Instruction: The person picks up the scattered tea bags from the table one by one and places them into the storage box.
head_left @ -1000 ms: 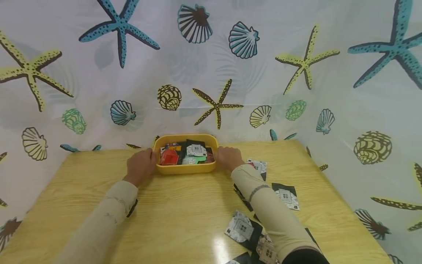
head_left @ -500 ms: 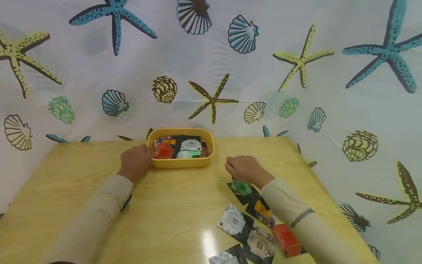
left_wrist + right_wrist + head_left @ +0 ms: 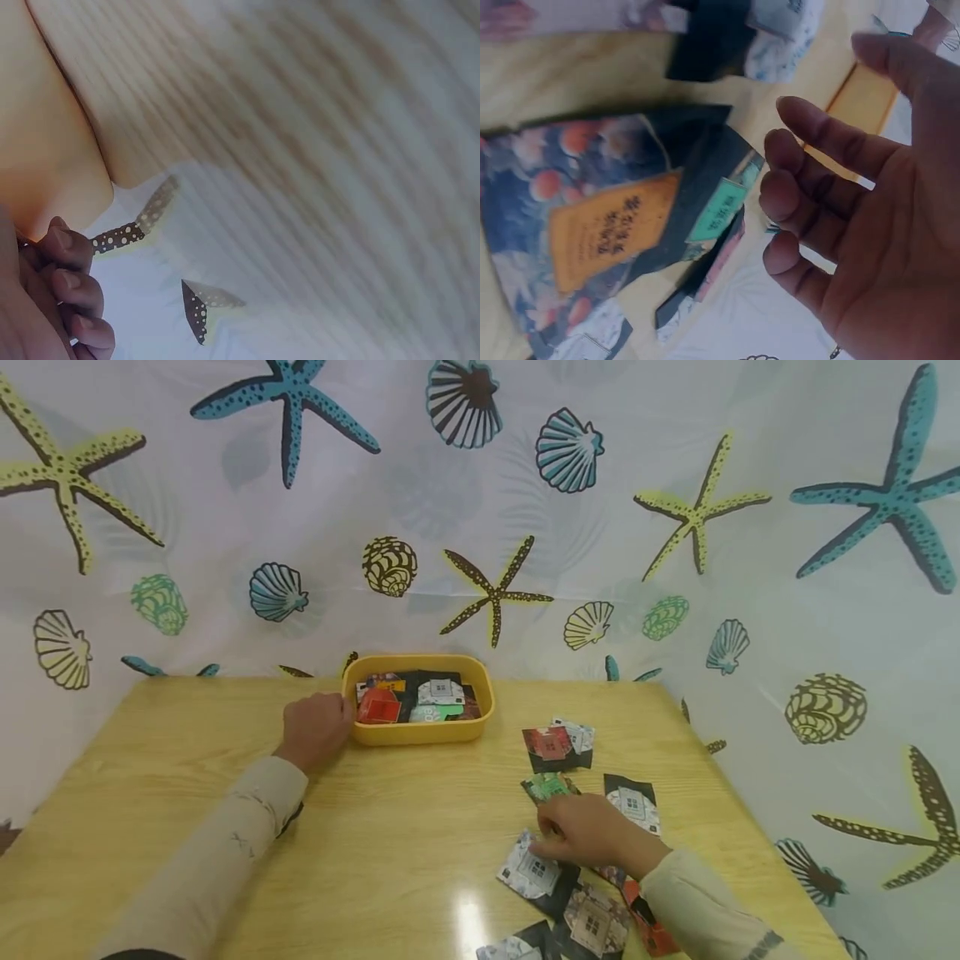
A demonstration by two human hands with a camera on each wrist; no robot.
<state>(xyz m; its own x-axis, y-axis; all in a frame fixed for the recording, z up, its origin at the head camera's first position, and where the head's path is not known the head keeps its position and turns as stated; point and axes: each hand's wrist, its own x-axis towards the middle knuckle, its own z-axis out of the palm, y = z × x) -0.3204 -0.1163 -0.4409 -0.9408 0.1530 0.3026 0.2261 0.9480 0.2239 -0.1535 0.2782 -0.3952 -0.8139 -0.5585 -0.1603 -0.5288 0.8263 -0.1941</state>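
A yellow plastic bin (image 3: 416, 735) stands at the back of the table, holding several flat printed packets. My left hand (image 3: 317, 728) grips its left end; in the left wrist view the fingers (image 3: 79, 289) are curled against the bin wall (image 3: 52, 142). Over the loose packets on the right is my right hand (image 3: 592, 833), holding nothing, its fingers loosely bent and apart in the right wrist view. Closest to it there is a dark fruit-print packet (image 3: 525, 202) with an orange label. A green-labelled packet (image 3: 549, 787) and a grey-white packet (image 3: 531, 870) lie beside it in the head view.
More packets are spread on the right: a red one (image 3: 550, 745), a black-and-white one (image 3: 633, 807), a brown floral one (image 3: 591, 922), and a red one (image 3: 655, 935) partly under the sleeve. A shell-print cloth (image 3: 420, 618) borders the wooden table (image 3: 397, 843) behind and at the sides.
My right hand has let go of the bin's right end and moved right and toward me over the packets. My left hand has stayed on the bin.
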